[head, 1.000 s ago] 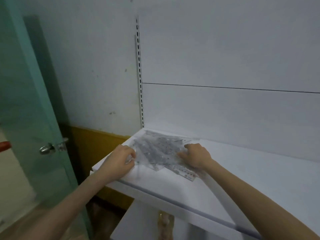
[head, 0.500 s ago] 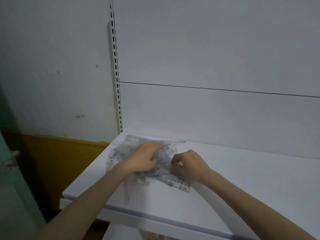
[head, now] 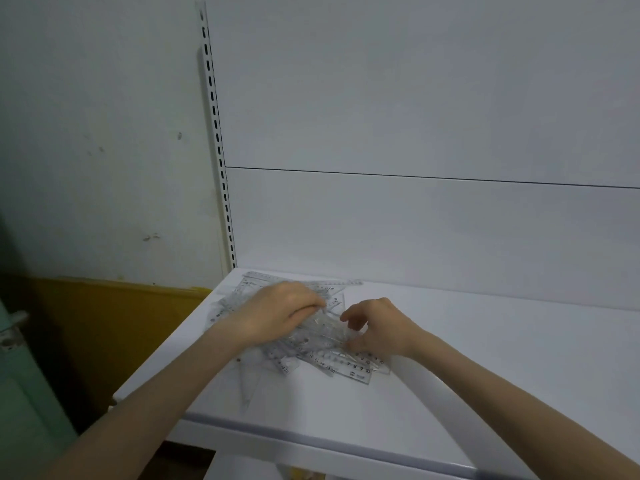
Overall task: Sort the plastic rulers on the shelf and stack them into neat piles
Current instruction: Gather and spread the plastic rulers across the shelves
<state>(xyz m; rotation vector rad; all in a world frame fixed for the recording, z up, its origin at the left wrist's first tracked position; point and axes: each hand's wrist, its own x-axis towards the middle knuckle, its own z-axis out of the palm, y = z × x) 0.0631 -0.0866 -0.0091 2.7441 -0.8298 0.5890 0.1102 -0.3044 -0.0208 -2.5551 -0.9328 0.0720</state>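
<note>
While the sorting is being judged as barely begun, no neat pile is showing anywhere on the shelf [head: 485,358]. The step in hand is being read as the loosening of one jumbled heap.

Taken from the left, a slotted metal upright [head: 216,133] is rising at the shelf's back left corner. The rulers [head: 341,367] are lying near it, heaped on the left part of the smooth, flat, white shelf. They are being read as thin, clear, rigid plastic strips with printed black scales, crossing at many angles. One long strip [head: 341,282] is lying along the back, and a clear triangular piece [head: 248,386] is pointing toward the front edge.

The left grip [head: 280,315] is being pressed onto the middle of the heap, its fingers curled round several strips. The right grip [head: 379,327] is being held at the heap's right edge with fingers curled. Whether a strip is being pinched there cannot be told. Further right, the shelf's white surface is extending well beyond the heap and is being judged a fit place for the piles.

The next move is being judged to call for one strip to be separated at a time, since clear, slick pieces are likely to be sliding over and hiding one another. Like shapes are then to be aligned edge to edge.
</note>
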